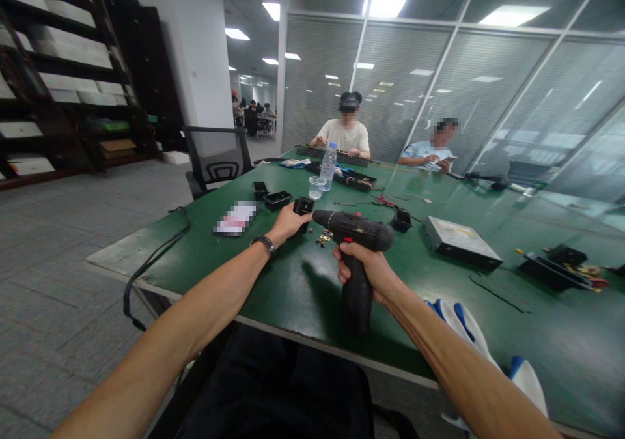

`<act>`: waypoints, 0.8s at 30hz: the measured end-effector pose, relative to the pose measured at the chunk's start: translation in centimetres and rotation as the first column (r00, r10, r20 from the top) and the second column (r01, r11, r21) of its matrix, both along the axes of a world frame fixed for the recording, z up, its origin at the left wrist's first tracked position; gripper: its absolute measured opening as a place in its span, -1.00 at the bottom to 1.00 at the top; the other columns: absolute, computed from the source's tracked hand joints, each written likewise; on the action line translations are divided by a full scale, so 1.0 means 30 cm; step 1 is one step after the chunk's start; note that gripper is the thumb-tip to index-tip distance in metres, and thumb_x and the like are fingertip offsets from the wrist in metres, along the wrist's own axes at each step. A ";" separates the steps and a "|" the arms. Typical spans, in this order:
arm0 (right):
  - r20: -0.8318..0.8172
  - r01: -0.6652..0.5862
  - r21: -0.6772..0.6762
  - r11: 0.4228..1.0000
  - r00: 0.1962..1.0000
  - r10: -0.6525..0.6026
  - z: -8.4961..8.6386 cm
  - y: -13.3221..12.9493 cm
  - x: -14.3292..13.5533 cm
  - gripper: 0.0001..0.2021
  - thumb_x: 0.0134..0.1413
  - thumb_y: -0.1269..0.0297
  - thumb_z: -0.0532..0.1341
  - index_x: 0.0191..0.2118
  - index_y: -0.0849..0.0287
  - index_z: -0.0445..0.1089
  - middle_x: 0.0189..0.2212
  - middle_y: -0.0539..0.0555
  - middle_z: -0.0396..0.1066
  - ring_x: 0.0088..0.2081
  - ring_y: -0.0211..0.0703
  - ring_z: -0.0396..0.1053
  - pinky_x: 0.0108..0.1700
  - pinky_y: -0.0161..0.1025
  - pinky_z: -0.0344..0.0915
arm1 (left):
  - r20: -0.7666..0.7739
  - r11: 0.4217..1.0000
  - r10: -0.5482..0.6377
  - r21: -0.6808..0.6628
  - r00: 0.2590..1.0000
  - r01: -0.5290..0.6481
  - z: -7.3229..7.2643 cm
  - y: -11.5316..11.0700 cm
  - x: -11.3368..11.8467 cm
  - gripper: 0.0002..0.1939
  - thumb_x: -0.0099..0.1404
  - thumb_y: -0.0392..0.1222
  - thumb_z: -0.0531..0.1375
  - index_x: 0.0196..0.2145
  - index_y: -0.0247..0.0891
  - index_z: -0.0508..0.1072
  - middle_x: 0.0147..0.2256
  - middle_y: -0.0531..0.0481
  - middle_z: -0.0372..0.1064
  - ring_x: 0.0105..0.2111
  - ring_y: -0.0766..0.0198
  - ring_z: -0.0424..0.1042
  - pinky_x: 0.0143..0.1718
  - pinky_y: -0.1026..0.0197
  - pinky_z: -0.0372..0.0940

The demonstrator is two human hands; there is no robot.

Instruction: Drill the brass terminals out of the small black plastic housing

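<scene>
My right hand (361, 266) is closed around the handle of a black cordless drill (359, 230), its chuck pointing left. In my left hand (289, 223) a small black rectangular box (305, 206) is gripped and tilted up, right at the drill's tip. Whether the bit touches the box I cannot make out. Several small brass-coloured metal pieces (323, 238) lie on the green table just below the chuck. Two similar black boxes, one nearer (277, 200) and one farther back (260, 190), sit to the left of my left hand.
A blurred phone-like object (236, 219) lies at left. A plastic cup (317, 187) and water bottle (329, 167) stand behind the box. Rightward are a metal disc drive (461, 242), black parts (556, 269) and white-blue gloves (463, 328). Two people sit across the green table (205, 263).
</scene>
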State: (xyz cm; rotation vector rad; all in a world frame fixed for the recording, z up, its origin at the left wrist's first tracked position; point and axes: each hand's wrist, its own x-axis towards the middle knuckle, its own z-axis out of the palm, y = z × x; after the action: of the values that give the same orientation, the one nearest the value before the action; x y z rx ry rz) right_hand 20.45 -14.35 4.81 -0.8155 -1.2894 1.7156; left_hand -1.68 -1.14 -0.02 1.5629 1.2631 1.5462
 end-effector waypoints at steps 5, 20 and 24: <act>0.007 0.002 -0.002 1.000 1.000 -0.002 0.002 -0.003 -0.001 -0.82 0.05 0.24 0.21 -0.49 0.22 0.40 -0.72 -0.01 0.29 -0.68 -0.25 0.24 -0.56 -0.28 0.24 | 0.001 1.000 0.003 0.003 1.000 -0.003 -0.002 0.000 -0.001 -0.61 -0.01 -0.04 0.38 -0.26 -0.32 0.49 -0.30 -0.08 0.49 -0.35 0.24 0.41 -0.25 0.21 0.29; -0.039 -0.004 0.022 1.000 0.999 0.005 -0.012 0.004 0.003 -0.84 0.09 0.26 0.21 -0.45 0.22 0.42 -0.68 0.01 0.33 -0.67 -0.26 0.24 -0.55 -0.27 0.25 | 0.047 1.000 -0.020 0.009 0.999 0.019 -0.004 0.002 -0.001 -0.57 -0.04 -0.04 0.40 -0.25 -0.33 0.50 -0.30 -0.10 0.50 -0.34 0.22 0.42 -0.28 0.23 0.30; -0.014 -0.020 0.015 1.000 1.000 0.021 -0.007 0.003 0.002 -0.80 0.09 0.25 0.21 -0.49 0.23 0.40 -0.72 0.00 0.30 -0.67 -0.26 0.25 -0.56 -0.29 0.25 | 0.040 0.999 -0.033 0.000 0.999 0.033 -0.006 0.006 -0.001 -0.58 -0.02 -0.05 0.39 -0.24 -0.33 0.49 -0.29 -0.11 0.50 -0.34 0.22 0.43 -0.30 0.23 0.31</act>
State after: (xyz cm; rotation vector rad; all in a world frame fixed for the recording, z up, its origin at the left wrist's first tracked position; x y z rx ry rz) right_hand 20.49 -14.27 4.60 -0.7827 -1.3037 1.7228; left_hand -1.71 -0.97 -0.21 1.5372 1.2096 1.5483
